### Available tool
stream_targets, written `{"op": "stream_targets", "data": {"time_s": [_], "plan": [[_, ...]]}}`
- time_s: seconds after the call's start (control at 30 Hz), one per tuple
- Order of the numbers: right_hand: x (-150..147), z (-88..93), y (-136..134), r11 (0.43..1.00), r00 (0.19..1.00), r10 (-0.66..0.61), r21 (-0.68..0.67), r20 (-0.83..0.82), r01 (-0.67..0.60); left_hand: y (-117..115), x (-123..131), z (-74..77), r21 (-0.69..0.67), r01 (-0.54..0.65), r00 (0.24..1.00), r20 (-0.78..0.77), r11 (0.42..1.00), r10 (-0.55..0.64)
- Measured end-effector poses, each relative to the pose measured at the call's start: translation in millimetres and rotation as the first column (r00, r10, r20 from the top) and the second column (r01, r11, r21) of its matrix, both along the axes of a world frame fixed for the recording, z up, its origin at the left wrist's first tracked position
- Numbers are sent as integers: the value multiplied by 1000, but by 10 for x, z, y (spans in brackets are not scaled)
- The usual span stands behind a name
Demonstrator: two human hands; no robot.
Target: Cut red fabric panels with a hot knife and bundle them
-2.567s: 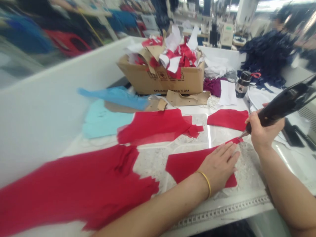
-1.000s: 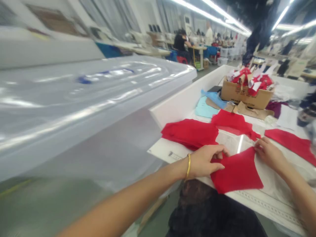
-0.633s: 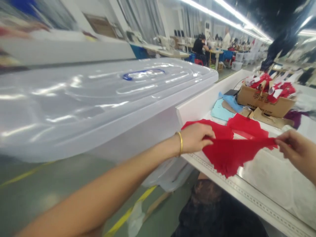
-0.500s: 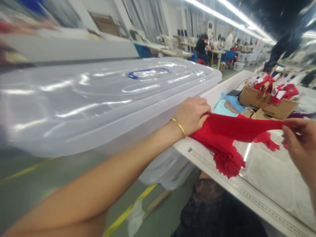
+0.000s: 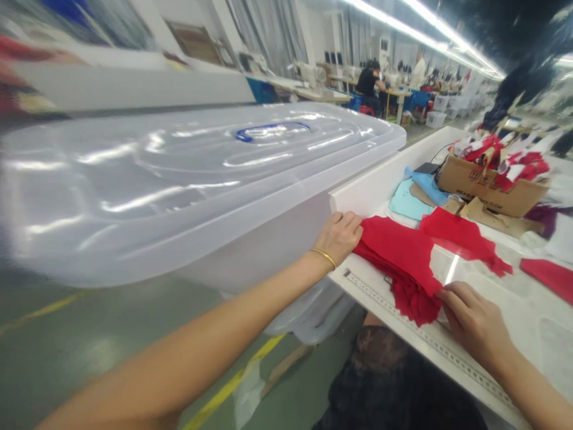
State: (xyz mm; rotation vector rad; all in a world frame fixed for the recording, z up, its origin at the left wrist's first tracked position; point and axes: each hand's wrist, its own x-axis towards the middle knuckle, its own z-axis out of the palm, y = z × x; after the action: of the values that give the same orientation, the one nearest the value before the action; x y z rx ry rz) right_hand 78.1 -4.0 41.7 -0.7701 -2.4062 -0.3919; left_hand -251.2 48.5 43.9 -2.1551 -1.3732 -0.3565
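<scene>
A stack of red fabric pieces (image 5: 403, 263) lies at the near left corner of the white table (image 5: 470, 358). My left hand (image 5: 342, 236), with a gold bangle on its wrist, rests curled against the stack's left end by the table's white side wall. My right hand (image 5: 470, 319) lies flat with fingers stretched out, pressing on the stack's right near edge beside the ruler strip along the table's front.
A large clear plastic bin with a lid (image 5: 201, 179) stands to the left of the table. Further back lie more red pieces (image 5: 461, 239), light blue fabric (image 5: 412, 200) and a cardboard box of scraps (image 5: 492, 185). People sit at sewing tables far behind.
Both hands lifted a red piece off the table, carried it left and laid it on the stack. My right hand has let go and now presses flat. The black tool is out of view.
</scene>
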Motion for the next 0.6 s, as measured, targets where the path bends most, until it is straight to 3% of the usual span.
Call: {"op": "stream_targets", "data": {"time_s": [0.13, 0.37, 0.5, 0.6], "plan": [[126, -67, -39, 1000, 1000, -14, -14, 7, 14, 13, -19, 18, -4, -40, 999, -17, 999, 40], [535, -99, -24, 986, 985, -161, -26, 69, 163, -87, 0, 47, -7, -89, 993, -84, 996, 88], [898, -102, 26, 941, 939, -321, -68, 120, 330, -194, -39, 219, 36, -54, 995, -85, 998, 57], [1072, -113, -24, 879, 896, -418, -181, 150, 441, -185, -59, 341, 61, 28, 1000, -14, 998, -27]]}}
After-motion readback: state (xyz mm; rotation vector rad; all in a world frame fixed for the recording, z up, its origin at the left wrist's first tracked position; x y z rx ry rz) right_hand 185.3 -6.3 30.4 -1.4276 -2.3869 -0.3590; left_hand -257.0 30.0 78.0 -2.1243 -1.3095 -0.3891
